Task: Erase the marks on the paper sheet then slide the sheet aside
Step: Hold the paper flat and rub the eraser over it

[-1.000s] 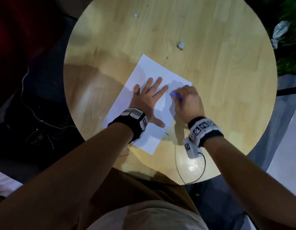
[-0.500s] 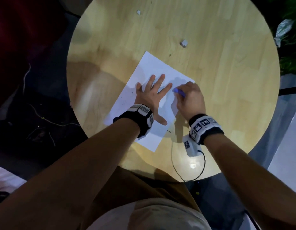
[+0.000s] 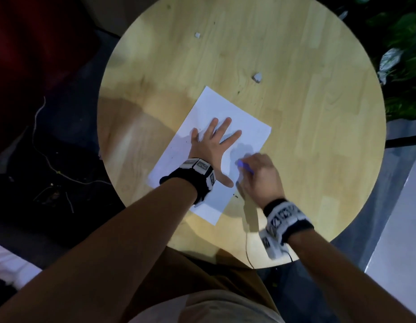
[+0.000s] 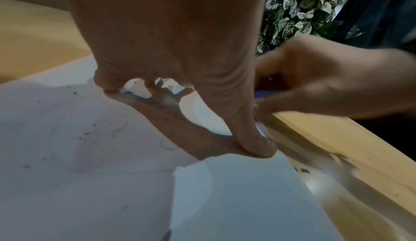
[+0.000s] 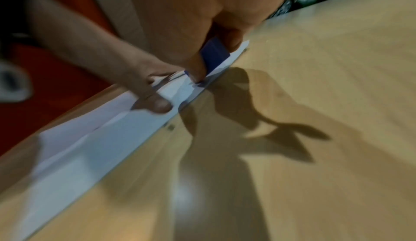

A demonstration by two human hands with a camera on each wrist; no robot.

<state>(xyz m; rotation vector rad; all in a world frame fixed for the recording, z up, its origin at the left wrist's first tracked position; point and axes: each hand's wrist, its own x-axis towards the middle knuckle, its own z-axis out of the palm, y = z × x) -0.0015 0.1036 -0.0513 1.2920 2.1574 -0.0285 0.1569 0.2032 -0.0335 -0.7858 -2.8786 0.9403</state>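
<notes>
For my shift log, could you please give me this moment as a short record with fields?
surface: round wooden table
paper sheet: flat on the table, faint pencil marks and dark crumbs on it
left hand: spread flat, pressing the sheet down
right hand: fingers curled round a blue eraser, working at the sheet's right edge
loose bits: two small pale scraps on the table beyond the sheet
stage: erasing; sheet not yet slid aside

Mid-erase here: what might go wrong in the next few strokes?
1. The right hand rubs the blue eraser right at the sheet's edge; a stroke past it may crease or tear the paper.
2. Faint pencil loops beside the left hand could be missed.
3. Crumbs on the sheet may smear.
</notes>
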